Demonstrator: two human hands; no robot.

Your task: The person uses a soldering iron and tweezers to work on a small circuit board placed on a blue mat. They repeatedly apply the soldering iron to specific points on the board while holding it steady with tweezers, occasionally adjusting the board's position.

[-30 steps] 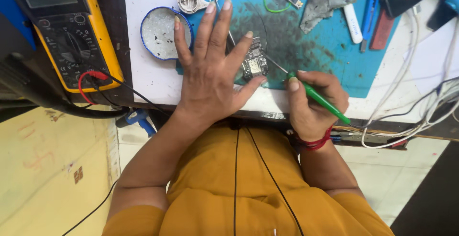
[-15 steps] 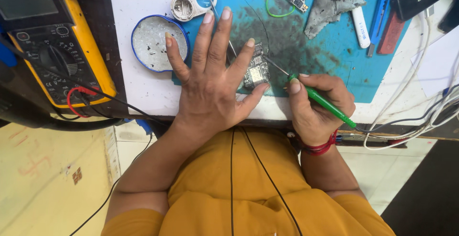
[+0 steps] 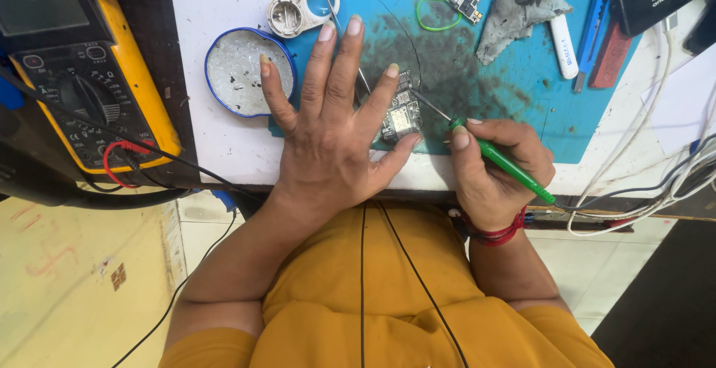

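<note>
Small circuit board [image 3: 401, 114] lay on the blue mat [image 3: 522, 107], near the mat's front edge. Left hand [image 3: 328, 137] lay flat with fingers spread wide, holding nothing; its thumb and little finger flanked the board and pinned it to the mat. Right hand [image 3: 492, 170] was closed in a pen-like grip on the green-handled probe [image 3: 503, 163], its thin metal tip reaching the board's right edge.

Judgement on technique: the work would go best with the heel of the right hand braced on the bench [image 3: 224, 144] edge, the tip kept at a shallow angle, and light pressure so the board could not skid from under the left hand.

Containers: a round blue-rimmed tin lid [image 3: 239, 73], left of the board and just beside the left index finger, held only a few tiny dark specks, too small to identify. A white round case [image 3: 298, 10] sat behind the board, open; contents unclear. Yellow multimeter [image 3: 82, 77] stood well left of the board.
</note>
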